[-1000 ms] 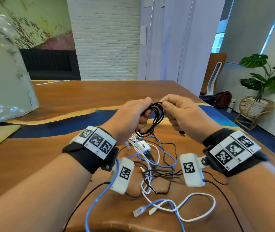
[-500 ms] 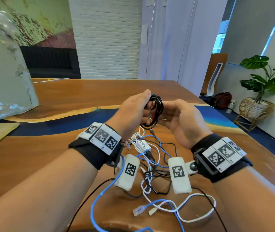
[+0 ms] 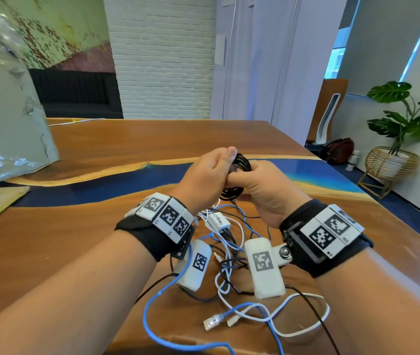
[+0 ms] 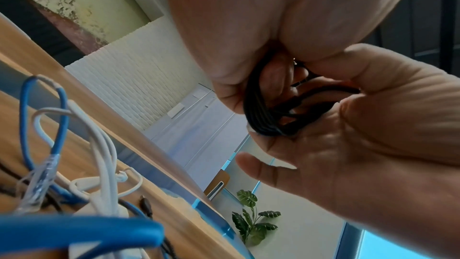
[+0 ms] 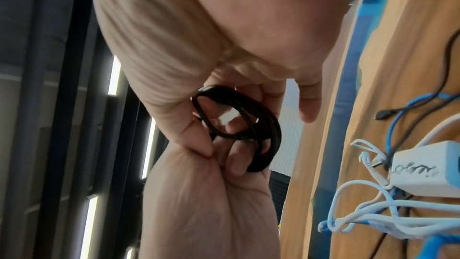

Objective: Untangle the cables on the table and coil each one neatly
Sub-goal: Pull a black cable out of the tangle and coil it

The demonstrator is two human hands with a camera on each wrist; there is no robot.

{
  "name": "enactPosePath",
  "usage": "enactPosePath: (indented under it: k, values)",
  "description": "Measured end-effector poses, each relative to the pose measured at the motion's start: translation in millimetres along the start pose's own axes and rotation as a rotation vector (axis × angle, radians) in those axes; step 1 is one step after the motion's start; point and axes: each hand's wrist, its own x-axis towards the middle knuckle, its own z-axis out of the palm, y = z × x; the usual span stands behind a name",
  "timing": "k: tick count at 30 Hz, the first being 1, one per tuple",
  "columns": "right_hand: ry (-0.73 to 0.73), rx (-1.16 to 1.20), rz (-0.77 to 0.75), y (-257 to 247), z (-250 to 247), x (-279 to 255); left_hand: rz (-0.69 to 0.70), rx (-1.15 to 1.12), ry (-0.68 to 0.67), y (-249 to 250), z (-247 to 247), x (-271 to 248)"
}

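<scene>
A small coil of black cable (image 3: 242, 162) is held in the air above the wooden table (image 3: 127, 139). My left hand (image 3: 228, 161) grips it from the left, thumb on top. My right hand (image 3: 239, 179) grips it from the right, fingers curled into the loops. In the left wrist view the black coil (image 4: 256, 111) sits between both palms. The right wrist view shows the coil (image 5: 251, 125) with fingers (image 5: 236, 161) poking through it. Below the hands lies a tangle: a blue network cable (image 3: 152, 303), a white cable (image 3: 293, 331), a white charger (image 3: 219, 222) and thin black cables (image 3: 229, 280).
A grey box wrapped in plastic (image 3: 6, 111) stands on the table at the far left. The table's right edge (image 3: 357, 190) drops off to blue carpet. A plant in a wicker basket (image 3: 393, 160) and a dark bag (image 3: 339, 149) are on the floor beyond.
The two hands have closed in on each other. The right hand has turned under the black coil and now presses against the left hand, and the coil is bunched tighter.
</scene>
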Motion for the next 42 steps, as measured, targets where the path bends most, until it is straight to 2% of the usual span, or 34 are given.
enactPosePath:
  k: [2,4,8,11,14,18,20,24,26,29,31,35,37,39,42]
  values:
    - [-0.001,-0.009,0.031,5.6,-1.1,1.8,-0.004,0.035,-0.004,-1.4,0.9,-0.3]
    - [0.05,-0.1,-0.01,11.1,-1.2,3.7,-0.015,0.044,0.006,-3.7,0.0,-1.1]
    - [0.337,-0.345,-0.171,17.2,-1.5,6.9,0.025,0.133,0.044,-4.0,-1.2,-1.6]
    - [0.452,-0.361,-0.216,16.1,-2.8,4.5,0.076,0.252,0.057,-3.2,-1.8,1.3]
    - [0.408,-0.232,-0.183,13.4,-4.6,3.1,0.091,0.314,0.081,-2.6,-3.4,2.7]
    - [0.275,0.062,-0.112,5.7,-5.1,-0.7,0.074,0.317,0.107,-3.4,-6.1,3.9]
    - [0.207,0.112,-0.059,2.5,-9.5,-1.7,0.063,0.339,0.113,-3.5,-8.2,4.9]
    - [0.128,-0.133,-0.049,-5.2,-17.7,-4.6,0.02,0.367,0.114,-4.9,-12.5,7.8]
    - [0.105,-0.329,-0.119,-11.1,-22.7,-5.4,0.011,0.353,0.116,-3.7,-14.7,8.8]
    - [0.086,-0.757,-0.264,-19.0,-33.9,-6.5,-0.015,0.327,0.11,-0.5,-15.3,9.8]
    - [0.099,-0.948,-0.337,-20.0,-39.5,-6.6,-0.042,0.246,0.1,2.3,-14.4,9.9]
    - [0.189,-1.164,-0.523,-11.7,-44.3,-4.4,-0.165,-0.236,0.021,10.1,-11.8,8.8]
    - [0.275,-1.228,-0.658,-2.0,-47.3,3.2,-0.208,-0.352,-0.018,14.3,-9.7,7.3]
    - [0.387,-1.135,-0.743,6.9,-46.1,10.9,-0.228,-0.415,-0.017,18.5,-8.3,7.0]
    - [0.454,-0.908,-0.756,13.3,-37.3,17.9,-0.237,-0.485,0.012,23.4,-5.6,9.1]
